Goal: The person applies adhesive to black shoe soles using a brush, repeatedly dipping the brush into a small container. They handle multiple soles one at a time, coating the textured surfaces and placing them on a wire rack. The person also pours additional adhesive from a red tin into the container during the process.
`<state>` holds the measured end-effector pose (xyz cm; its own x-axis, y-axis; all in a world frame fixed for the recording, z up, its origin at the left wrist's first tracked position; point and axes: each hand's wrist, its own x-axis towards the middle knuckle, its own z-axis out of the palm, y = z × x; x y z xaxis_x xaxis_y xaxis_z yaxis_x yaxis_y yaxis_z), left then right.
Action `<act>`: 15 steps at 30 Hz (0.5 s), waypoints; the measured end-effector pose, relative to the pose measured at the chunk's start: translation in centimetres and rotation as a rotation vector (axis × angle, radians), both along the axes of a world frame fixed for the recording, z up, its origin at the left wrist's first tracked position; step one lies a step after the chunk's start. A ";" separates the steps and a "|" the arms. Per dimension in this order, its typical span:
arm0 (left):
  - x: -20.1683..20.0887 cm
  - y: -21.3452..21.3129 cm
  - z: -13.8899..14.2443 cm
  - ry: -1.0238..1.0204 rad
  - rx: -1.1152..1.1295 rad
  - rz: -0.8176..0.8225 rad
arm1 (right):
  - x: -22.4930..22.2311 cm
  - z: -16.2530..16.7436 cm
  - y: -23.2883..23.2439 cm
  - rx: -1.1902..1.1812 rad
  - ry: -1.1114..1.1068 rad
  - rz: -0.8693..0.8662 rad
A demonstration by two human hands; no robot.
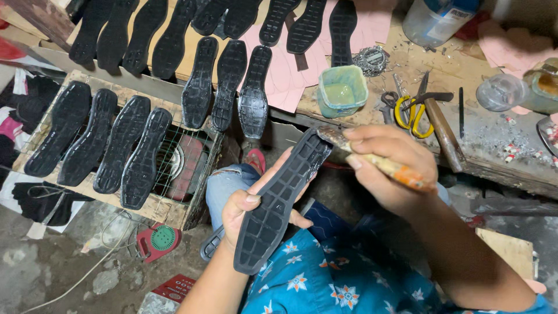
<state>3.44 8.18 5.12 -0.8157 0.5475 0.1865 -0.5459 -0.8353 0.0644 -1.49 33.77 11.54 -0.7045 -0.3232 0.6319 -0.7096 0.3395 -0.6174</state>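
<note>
Left hand [247, 212] grip closed around black shoe sole [282, 200]; right hand [386, 168] grip pinching brush [381, 163], bristles at sole's tip.

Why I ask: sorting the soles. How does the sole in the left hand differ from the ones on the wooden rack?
The held sole, gripped by the left hand, is tilted in the air, while the rack soles lie flat side by side on the wooden rack. The held sole meets the brush in the right hand; the rack soles lie untouched. All are black and ribbed.
</note>
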 end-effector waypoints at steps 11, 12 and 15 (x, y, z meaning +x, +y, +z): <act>0.4 0.3 0.3 0.049 -0.106 0.078 | 0.8 -0.2 -2.5 0.153 0.170 0.071; 0.4 0.3 0.3 0.052 -0.122 0.085 | 0.9 0.0 -2.6 0.162 0.161 0.045; 0.1 0.3 0.6 0.096 -0.228 0.099 | 1.0 0.4 -2.7 0.144 0.050 0.104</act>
<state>3.58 8.45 5.68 -0.8519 0.5026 0.1469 -0.4445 -0.8424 0.3045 -0.45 31.04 11.96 -0.6314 -0.4822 0.6073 -0.7741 0.3455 -0.5304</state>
